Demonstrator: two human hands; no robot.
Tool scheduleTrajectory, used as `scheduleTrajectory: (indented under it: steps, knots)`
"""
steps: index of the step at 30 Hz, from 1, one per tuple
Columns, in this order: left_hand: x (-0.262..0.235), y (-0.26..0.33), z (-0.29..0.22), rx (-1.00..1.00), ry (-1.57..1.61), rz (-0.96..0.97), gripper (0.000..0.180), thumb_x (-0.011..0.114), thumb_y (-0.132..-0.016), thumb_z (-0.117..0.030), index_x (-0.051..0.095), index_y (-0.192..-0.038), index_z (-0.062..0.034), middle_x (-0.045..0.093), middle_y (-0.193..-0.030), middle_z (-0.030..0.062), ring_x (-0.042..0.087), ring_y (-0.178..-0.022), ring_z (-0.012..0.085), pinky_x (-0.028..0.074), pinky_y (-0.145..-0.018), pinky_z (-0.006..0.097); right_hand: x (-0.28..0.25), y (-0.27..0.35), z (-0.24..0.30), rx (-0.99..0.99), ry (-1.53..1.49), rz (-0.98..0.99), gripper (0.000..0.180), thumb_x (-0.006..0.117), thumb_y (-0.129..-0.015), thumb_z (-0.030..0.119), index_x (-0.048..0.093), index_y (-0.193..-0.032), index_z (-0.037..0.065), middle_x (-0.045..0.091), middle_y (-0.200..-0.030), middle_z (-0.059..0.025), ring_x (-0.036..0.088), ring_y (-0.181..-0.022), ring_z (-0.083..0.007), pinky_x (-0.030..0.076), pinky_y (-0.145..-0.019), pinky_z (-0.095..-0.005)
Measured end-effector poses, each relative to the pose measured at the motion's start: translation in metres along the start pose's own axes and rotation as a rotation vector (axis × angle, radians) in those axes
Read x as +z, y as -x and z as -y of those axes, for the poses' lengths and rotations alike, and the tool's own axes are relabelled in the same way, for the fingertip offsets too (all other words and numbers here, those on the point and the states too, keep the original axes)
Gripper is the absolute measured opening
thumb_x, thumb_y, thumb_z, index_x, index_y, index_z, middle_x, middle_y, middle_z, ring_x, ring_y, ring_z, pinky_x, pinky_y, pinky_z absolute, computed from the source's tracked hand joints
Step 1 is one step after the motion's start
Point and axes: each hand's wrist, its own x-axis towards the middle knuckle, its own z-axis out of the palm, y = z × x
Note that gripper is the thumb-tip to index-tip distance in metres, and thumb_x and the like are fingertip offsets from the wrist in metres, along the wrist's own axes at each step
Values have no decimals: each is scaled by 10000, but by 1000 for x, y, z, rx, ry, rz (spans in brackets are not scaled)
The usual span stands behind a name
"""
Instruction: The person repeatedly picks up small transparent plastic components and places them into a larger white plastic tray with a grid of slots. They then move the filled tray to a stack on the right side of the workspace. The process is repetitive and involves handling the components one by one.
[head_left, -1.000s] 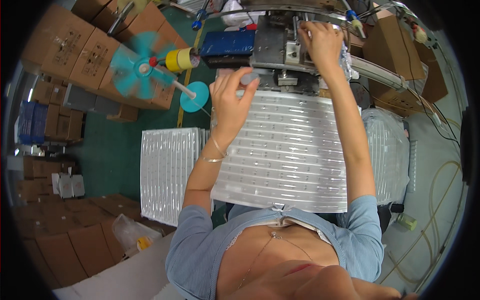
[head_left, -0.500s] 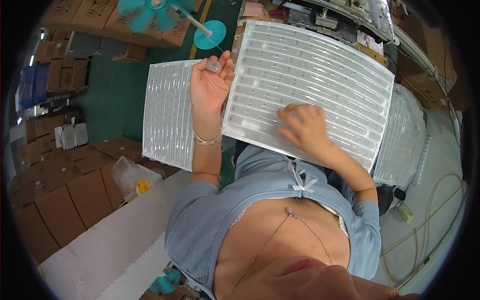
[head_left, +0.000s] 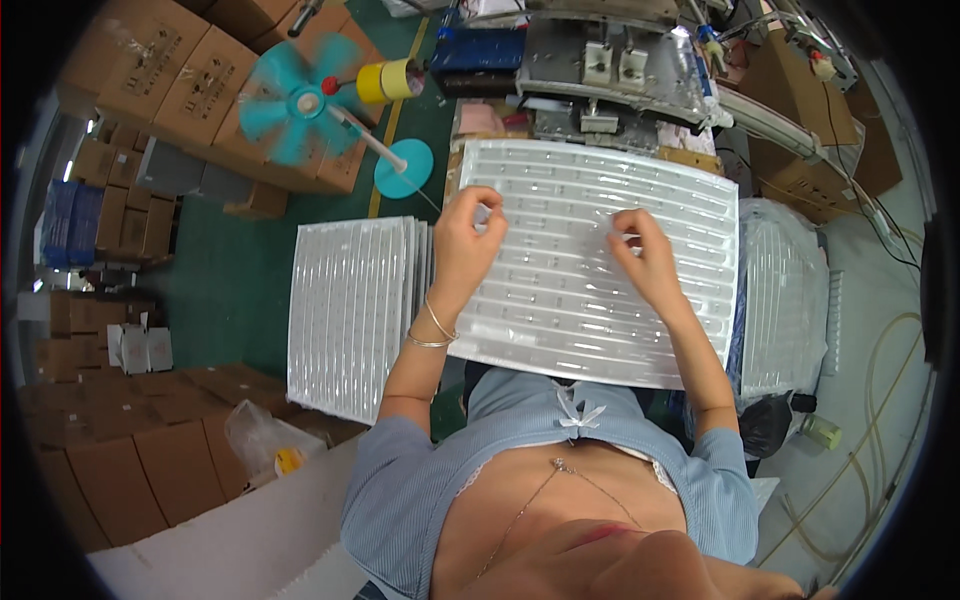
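Note:
A wide white ribbed panel (head_left: 590, 352) lies in front of me, with long parallel ridges, small dark marks in rows and a glossy surface like clear film. Over its left edge is my left hand (head_left: 468, 245), thumb and forefinger curled together; what they hold, if anything, is hidden. My right hand (head_left: 648, 262) hovers over or touches the panel right of its middle, fingertips drawn together in a pinch. Something shiny and clear shows by those fingertips, too small to name.
More ribbed panels (head_left: 345, 310) stand stacked at the left, and film-wrapped ones (head_left: 785, 300) at the right. A turquoise fan (head_left: 306, 103) spins at the far left beside cardboard boxes (head_left: 205, 90). Metal machinery (head_left: 610, 65) sits beyond the panel; a white surface (head_left: 220, 530) is near left.
My left hand has turned over and curled its fingers, hiding the small clear plastic cup it held. My right hand has moved right across the panel and pinched. The view has shifted, showing more machinery.

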Motion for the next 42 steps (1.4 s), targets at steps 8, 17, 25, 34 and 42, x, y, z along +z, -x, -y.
scheduleTrajectory:
  steps: [8,17,25,34,42]
  knots:
    - [42,-43,7,332,-270,91,226,534,-816,-47,621,-1025,-47,602,-1018,126,571,-935,311,452,-825,378,-52,-29,-17,42,-31,-253,201,588,-841,72,597,-1039,38,609,-1051,-50,591,-922,-145,471,-764,-263]
    - [99,-162,-41,506,-535,-267,345,573,-851,-352,640,-1074,-98,591,-1074,188,600,-877,318,496,-701,407,-77,-83,0,-154,148,-436,216,645,-828,110,612,-1025,28,638,-999,-81,605,-822,-161,473,-738,-269]
    - [105,-198,-70,611,-495,-191,278,640,-798,-346,667,-942,-109,611,-759,101,626,-681,271,488,-572,361,-61,-167,21,-479,627,-654,193,677,-781,261,637,-929,144,645,-864,17,567,-754,-189,366,-720,-329]
    - [5,-61,-26,323,-101,-14,259,665,-790,-97,655,-1048,-69,611,-858,58,519,-634,132,426,-589,246,-49,-233,14,-552,1030,-661,88,662,-757,233,672,-830,185,656,-803,18,585,-797,-189,371,-712,-361]
    - [-39,24,-4,249,-358,30,296,724,-735,-70,614,-1007,-31,651,-962,73,520,-562,120,435,-561,231,-67,-146,25,-673,561,-584,321,677,-784,268,614,-1058,113,642,-1025,-62,604,-893,-249,418,-788,-400]
